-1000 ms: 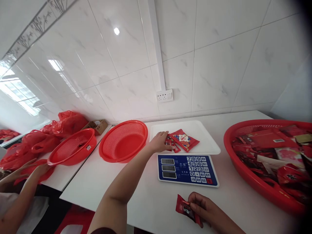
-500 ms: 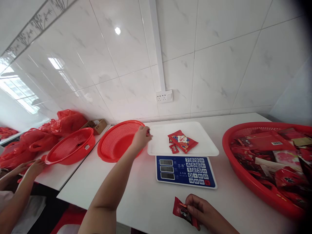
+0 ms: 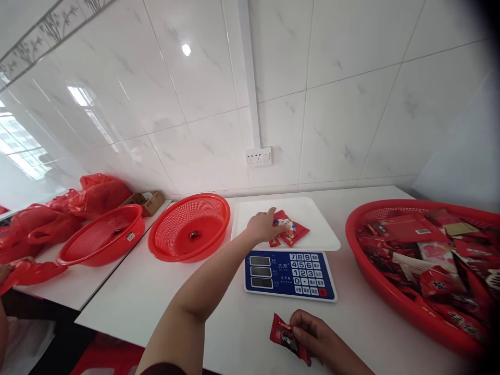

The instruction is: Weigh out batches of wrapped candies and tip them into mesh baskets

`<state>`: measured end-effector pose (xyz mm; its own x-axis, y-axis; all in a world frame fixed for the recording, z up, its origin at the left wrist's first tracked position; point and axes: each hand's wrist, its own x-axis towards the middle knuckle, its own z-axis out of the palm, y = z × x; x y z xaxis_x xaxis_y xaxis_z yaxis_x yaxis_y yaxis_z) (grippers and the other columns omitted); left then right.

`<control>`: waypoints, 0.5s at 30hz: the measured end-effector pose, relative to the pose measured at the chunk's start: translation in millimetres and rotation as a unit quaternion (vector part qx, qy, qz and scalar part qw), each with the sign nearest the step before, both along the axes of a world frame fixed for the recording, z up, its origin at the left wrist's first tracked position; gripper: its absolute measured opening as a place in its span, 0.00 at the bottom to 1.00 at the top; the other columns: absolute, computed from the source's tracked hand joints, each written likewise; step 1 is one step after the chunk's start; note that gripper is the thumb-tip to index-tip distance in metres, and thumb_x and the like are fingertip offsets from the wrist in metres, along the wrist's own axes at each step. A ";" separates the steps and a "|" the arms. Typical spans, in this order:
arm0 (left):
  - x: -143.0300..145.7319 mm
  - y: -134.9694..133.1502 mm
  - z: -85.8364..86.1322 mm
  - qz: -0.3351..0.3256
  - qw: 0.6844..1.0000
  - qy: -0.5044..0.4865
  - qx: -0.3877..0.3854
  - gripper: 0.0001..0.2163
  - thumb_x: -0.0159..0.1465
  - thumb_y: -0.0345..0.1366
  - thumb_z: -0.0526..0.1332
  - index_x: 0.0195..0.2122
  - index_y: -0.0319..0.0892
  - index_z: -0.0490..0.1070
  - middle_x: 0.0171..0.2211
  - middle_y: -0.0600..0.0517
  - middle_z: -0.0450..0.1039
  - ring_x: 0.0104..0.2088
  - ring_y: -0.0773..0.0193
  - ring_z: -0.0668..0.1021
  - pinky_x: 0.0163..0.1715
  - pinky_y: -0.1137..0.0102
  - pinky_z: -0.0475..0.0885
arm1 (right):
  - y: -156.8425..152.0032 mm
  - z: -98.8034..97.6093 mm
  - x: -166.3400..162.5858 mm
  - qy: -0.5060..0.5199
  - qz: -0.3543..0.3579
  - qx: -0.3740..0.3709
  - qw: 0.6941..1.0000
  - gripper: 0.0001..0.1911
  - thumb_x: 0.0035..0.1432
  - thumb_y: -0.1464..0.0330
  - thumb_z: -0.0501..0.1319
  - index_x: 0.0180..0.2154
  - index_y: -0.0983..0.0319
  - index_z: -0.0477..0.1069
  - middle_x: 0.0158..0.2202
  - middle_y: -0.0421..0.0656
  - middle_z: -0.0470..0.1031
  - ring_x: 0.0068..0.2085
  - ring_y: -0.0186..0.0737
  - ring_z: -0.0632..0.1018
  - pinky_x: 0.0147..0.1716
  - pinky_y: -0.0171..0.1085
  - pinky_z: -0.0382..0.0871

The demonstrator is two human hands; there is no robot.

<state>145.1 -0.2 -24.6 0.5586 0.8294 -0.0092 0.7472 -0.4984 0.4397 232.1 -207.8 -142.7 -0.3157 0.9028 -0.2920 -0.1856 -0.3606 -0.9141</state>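
Note:
My left hand [image 3: 265, 227] reaches over the white scale tray [image 3: 316, 237], fingers apart, at the left side of a flat red packet [image 3: 296, 231] with a colourful print. Part of a smaller red packet [image 3: 274, 242] shows below the hand. In front of the blue weighing scale [image 3: 289, 276], my right hand [image 3: 312, 333] pinches a small red snack packet [image 3: 287, 337] by its right side. One small dark-red wrapped piece [image 3: 194, 234] lies in the red plastic basket [image 3: 158, 242] left of the scale.
A large red basket [image 3: 355, 232] full of red packets stands at the right. Farther left are another red basket [image 3: 99, 256], a cardboard box [image 3: 154, 203] and red plastic bags [image 3: 101, 195]. Another person's hand [image 3: 5, 271] is at the left edge by a red bag.
My left hand has moved right, from the basket's rim to the packets on the tray. The small piece it held now lies in the basket. My right hand still holds its packet.

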 end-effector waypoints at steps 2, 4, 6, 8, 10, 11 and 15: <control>10.1 3.1 -2.5 0.004 0.999 -0.024 -0.031 0.34 0.51 0.50 0.64 0.56 0.43 0.57 0.51 0.38 0.64 0.53 0.40 0.66 0.48 0.53 0.62 | -0.6 1.4 0.2 0.003 0.003 -0.003 1.000 0.26 0.45 0.46 0.60 0.28 0.62 0.58 0.23 0.36 0.63 0.22 0.27 0.62 0.23 0.29 0.55; 14.2 8.0 -4.0 0.001 0.998 -0.049 -0.050 0.33 0.48 0.44 0.67 0.54 0.44 0.60 0.51 0.40 0.65 0.50 0.44 0.69 0.46 0.56 0.65 | -1.1 3.1 -0.1 0.003 0.003 -0.002 1.000 0.26 0.46 0.46 0.60 0.28 0.62 0.58 0.23 0.36 0.63 0.22 0.27 0.62 0.23 0.29 0.54; 15.5 12.6 -5.7 0.002 0.995 -0.077 -0.069 0.29 0.47 0.38 0.69 0.51 0.45 0.63 0.50 0.43 0.65 0.47 0.49 0.71 0.44 0.61 0.68 | -1.2 4.8 -0.7 0.000 -0.002 0.004 1.000 0.26 0.46 0.46 0.60 0.28 0.61 0.58 0.22 0.36 0.64 0.22 0.28 0.63 0.23 0.29 0.54; 15.7 15.6 -8.0 0.007 0.989 -0.115 -0.094 0.24 0.47 0.32 0.68 0.47 0.45 0.67 0.47 0.47 0.69 0.44 0.55 0.73 0.40 0.65 0.71 | -1.0 6.1 -1.2 -0.004 -0.001 0.010 1.000 0.26 0.46 0.46 0.60 0.27 0.62 0.58 0.21 0.36 0.64 0.21 0.27 0.62 0.22 0.29 0.53; 15.3 16.6 -10.2 0.016 0.980 -0.158 -0.118 0.19 0.49 0.28 0.67 0.43 0.43 0.69 0.40 0.49 0.73 0.39 0.59 0.76 0.34 0.68 0.73 | -0.3 7.0 -1.3 -0.007 0.007 0.012 1.000 0.26 0.46 0.46 0.60 0.28 0.62 0.58 0.21 0.36 0.64 0.21 0.27 0.62 0.22 0.30 0.54; 14.4 16.6 -10.5 0.023 0.975 -0.180 -0.127 0.17 0.50 0.27 0.66 0.41 0.41 0.69 0.37 0.49 0.74 0.36 0.61 0.77 0.31 0.70 0.73 | 0.1 7.2 -1.1 -0.007 0.011 0.012 1.000 0.26 0.46 0.46 0.60 0.28 0.62 0.58 0.21 0.35 0.64 0.21 0.27 0.62 0.22 0.30 0.54; -1.1 17.1 0.0 0.065 0.956 -0.261 -0.115 0.11 0.52 0.24 0.64 0.37 0.37 0.70 0.30 0.50 0.74 0.30 0.65 0.78 0.29 0.72 0.74 | 0.5 7.0 -0.2 -0.009 0.021 0.007 1.000 0.26 0.46 0.46 0.60 0.28 0.62 0.59 0.22 0.36 0.64 0.22 0.28 0.62 0.23 0.30 0.54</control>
<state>144.0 16.9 -24.6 0.4301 0.9013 0.0519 0.4447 -0.2615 0.8567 231.9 -207.2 -135.6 -0.3482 0.8932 -0.2845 -0.1549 -0.3541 -0.9223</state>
